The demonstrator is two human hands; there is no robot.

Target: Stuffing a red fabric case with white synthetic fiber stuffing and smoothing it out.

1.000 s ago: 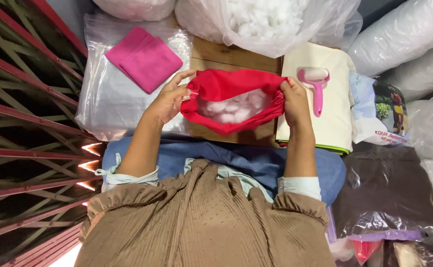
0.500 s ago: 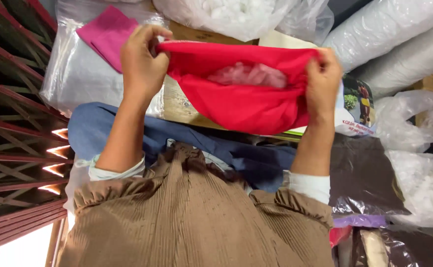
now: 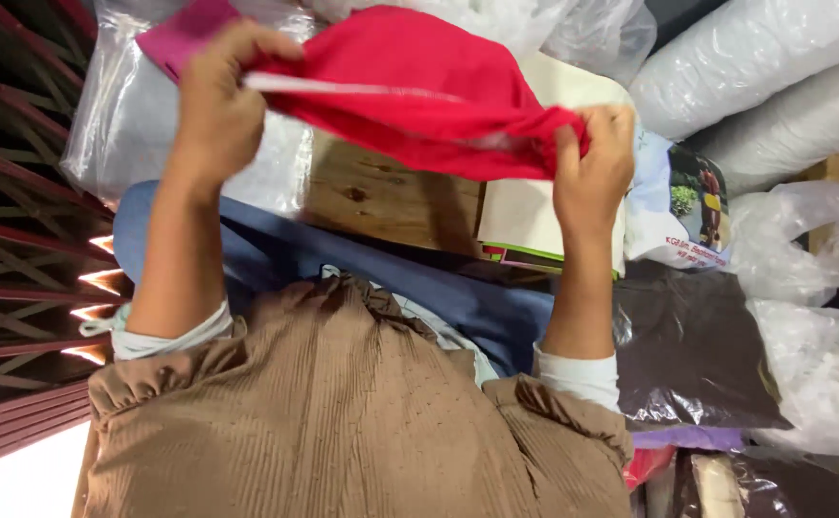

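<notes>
A red fabric cover (image 3: 419, 86) is stretched between both hands, held up above a wooden board (image 3: 391, 197). My left hand (image 3: 218, 101) grips its left edge, where a pale strip along the opening shows. My right hand (image 3: 592, 163) pinches the right corner, lower than the left. The filling seen inside it earlier is hidden by the red cloth. A pink folded cloth (image 3: 185, 29) lies on a clear plastic bag (image 3: 122, 125) behind my left hand.
Large clear bags of white stuffing (image 3: 765, 67) fill the top right. A cream book (image 3: 525, 216) lies on the board. Crumpled plastic bags (image 3: 813, 317) and a dark plastic-wrapped pack (image 3: 688, 355) sit right. A dark red metal grille (image 3: 17, 288) runs along the left.
Both hands have lifted the red cover up off the board and pulled it taut. The opening has been drawn closed, so the white filling no longer shows.
</notes>
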